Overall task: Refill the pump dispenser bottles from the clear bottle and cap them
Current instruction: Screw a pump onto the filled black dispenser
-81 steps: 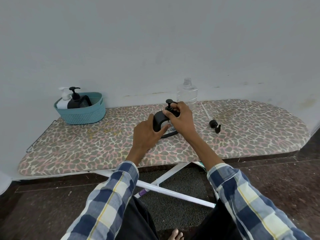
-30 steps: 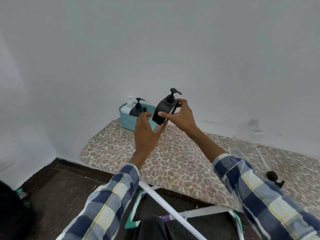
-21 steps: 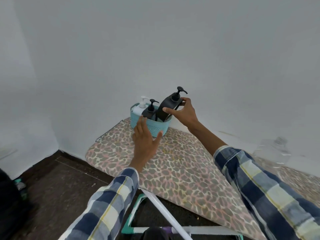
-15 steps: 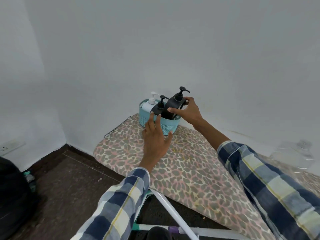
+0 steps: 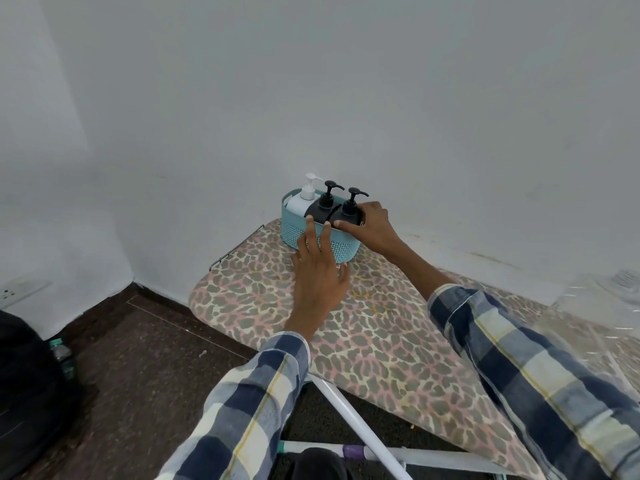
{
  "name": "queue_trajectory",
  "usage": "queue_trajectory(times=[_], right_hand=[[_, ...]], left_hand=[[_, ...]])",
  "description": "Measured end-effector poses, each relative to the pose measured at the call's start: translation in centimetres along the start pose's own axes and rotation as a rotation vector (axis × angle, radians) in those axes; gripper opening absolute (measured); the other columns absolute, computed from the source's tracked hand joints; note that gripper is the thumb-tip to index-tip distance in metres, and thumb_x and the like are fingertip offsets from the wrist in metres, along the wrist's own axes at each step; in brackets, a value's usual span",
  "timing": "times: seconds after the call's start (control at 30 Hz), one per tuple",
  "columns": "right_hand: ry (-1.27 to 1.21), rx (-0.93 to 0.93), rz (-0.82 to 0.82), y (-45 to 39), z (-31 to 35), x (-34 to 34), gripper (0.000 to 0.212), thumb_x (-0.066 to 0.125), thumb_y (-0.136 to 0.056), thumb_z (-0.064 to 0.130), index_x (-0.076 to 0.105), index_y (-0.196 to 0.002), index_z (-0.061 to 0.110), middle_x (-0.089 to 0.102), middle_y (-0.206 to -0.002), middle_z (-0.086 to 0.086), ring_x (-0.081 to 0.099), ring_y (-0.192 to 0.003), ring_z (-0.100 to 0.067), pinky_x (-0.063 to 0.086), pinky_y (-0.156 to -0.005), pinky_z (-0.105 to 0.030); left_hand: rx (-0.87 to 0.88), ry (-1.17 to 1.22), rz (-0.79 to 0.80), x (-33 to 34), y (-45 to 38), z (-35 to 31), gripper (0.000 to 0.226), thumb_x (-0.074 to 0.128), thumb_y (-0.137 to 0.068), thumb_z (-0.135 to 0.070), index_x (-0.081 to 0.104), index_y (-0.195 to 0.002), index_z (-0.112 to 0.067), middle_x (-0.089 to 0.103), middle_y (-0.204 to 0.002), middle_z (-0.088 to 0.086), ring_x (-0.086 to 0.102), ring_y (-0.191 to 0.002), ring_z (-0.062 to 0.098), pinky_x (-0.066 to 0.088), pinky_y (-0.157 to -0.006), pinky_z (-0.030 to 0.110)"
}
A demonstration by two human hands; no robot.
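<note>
Teal perforated plastic basket (image 5: 341, 249), at the ironing board's (image 5: 381, 341) far corner, was steadied by the left hand's (image 5: 320, 275) spread fingers while the right hand (image 5: 369, 225) gripped the black pump bottle (image 5: 348, 213), seating it.

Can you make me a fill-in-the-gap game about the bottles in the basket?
1. The teal basket holds ____ pump bottles.
2. The bottle at the far left is ____ in colour.
3. The right hand holds a ____ pump bottle.
4. The left hand rests flat against the front of the ____.

Missing words: three; white; black; basket
</note>
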State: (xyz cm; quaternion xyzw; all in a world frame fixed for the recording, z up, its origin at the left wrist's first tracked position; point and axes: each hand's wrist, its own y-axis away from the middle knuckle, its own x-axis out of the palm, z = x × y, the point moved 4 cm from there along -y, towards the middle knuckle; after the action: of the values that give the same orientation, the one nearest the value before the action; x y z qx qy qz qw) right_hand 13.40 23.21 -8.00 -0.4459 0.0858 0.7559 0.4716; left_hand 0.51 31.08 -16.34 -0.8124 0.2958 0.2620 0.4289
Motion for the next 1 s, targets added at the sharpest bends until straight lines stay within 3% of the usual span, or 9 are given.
queue_trajectory(times=[0.1,0.17,0.23,0.3,0.4,0.53,0.7,0.8,1.0], right_hand=[[-0.065,0.027,-0.015,1.6,0.2,0.4,0.068,0.072,-0.096,0.05,0.049,-0.148,0.012,0.037,-0.148,-0.009,0.032,-0.14,-0.026,0.036,-0.116,-0.038],[-0.131,0.07,-0.12,3.2,0.1,0.4,0.084,0.074,-0.094,0.054,0.038,-0.156,0.01,0.028,-0.154,-0.008,0.024,-0.145,-0.027,0.031,-0.119,-0.04],[-0.186,0.134,-0.162,4.5,-0.2,0.6,0.088,0.074,-0.093,0.057,0.035,-0.157,0.009,0.036,-0.151,-0.007,0.029,-0.146,-0.027,0.035,-0.117,-0.037],[-0.28,0.177,-0.119,5.5,-0.3,0.8,0.075,0.073,-0.097,0.048,0.043,-0.153,0.009,0.055,-0.14,0.0,0.05,-0.134,-0.022,0.044,-0.1,-0.024],[-0.326,0.16,-0.087,5.5,-0.8,1.0,0.062,0.069,-0.101,0.044,0.049,-0.152,0.015,0.06,-0.148,-0.006,0.063,-0.116,-0.019,0.046,-0.088,-0.025],[-0.325,0.136,-0.055,5.0,-1.0,0.8,0.057,0.066,-0.102,0.044,0.05,-0.151,0.019,0.059,-0.151,-0.007,0.063,-0.115,-0.019,0.049,-0.091,-0.029],[-0.315,0.144,-0.011,5.0,-1.0,0.5,0.07,0.066,-0.103,0.041,0.03,-0.156,0.014,0.054,-0.152,-0.014,0.061,-0.13,-0.03,0.052,-0.098,-0.036],[-0.161,0.11,0.011,4.7,-0.6,0.7,0.053,0.059,-0.107,0.043,0.044,-0.145,0.009,0.057,-0.145,-0.013,0.06,-0.127,-0.028,0.045,-0.089,-0.029],[-0.09,0.085,0.062,4.5,0.1,0.4,0.049,0.053,-0.11,0.037,0.052,-0.149,0.008,0.054,-0.149,-0.018,0.053,-0.135,-0.031,0.037,-0.094,-0.027]], left_hand=[[-0.001,0.0,-0.004,-0.2,0.0,0.0,0.09,0.076,-0.09,-0.032,0.03,-0.165,-0.014,0.015,-0.177,0.017,0.035,-0.152,0.043,0.05,-0.107,0.065],[0.0,0.006,-0.01,-0.2,0.1,0.0,0.09,0.076,-0.089,-0.03,0.031,-0.164,-0.014,0.016,-0.177,0.018,0.035,-0.152,0.043,0.051,-0.106,0.064],[-0.006,0.013,-0.01,-0.2,0.1,-0.1,0.089,0.076,-0.089,-0.029,0.031,-0.164,-0.014,0.015,-0.177,0.017,0.034,-0.152,0.042,0.051,-0.106,0.063],[-0.009,0.013,-0.008,-0.2,0.1,-0.1,0.089,0.075,-0.088,-0.028,0.031,-0.164,-0.014,0.015,-0.177,0.017,0.034,-0.153,0.042,0.051,-0.107,0.062],[-0.001,0.017,-0.002,-0.2,0.1,-0.2,0.092,0.076,-0.087,-0.027,0.029,-0.165,-0.014,0.013,-0.178,0.016,0.032,-0.154,0.042,0.05,-0.11,0.061],[0.017,0.008,0.023,-0.1,0.2,-0.3,0.099,0.078,-0.087,-0.027,0.024,-0.168,-0.015,0.006,-0.179,0.015,0.028,-0.156,0.042,0.049,-0.112,0.06],[0.016,-0.005,0.024,0.1,0.2,-0.2,0.101,0.078,-0.087,-0.029,0.021,-0.169,-0.017,0.003,-0.18,0.014,0.026,-0.157,0.041,0.048,-0.111,0.061],[0.014,-0.015,0.023,0.1,0.2,-0.1,0.099,0.077,-0.086,-0.03,0.023,-0.168,-0.017,0.006,-0.18,0.014,0.028,-0.156,0.041,0.049,-0.109,0.06],[0.033,-0.029,0.011,0.3,0.1,0.1,0.098,0.077,-0.085,-0.029,0.026,-0.167,-0.016,0.009,-0.179,0.015,0.032,-0.154,0.042,0.05,-0.106,0.059]])
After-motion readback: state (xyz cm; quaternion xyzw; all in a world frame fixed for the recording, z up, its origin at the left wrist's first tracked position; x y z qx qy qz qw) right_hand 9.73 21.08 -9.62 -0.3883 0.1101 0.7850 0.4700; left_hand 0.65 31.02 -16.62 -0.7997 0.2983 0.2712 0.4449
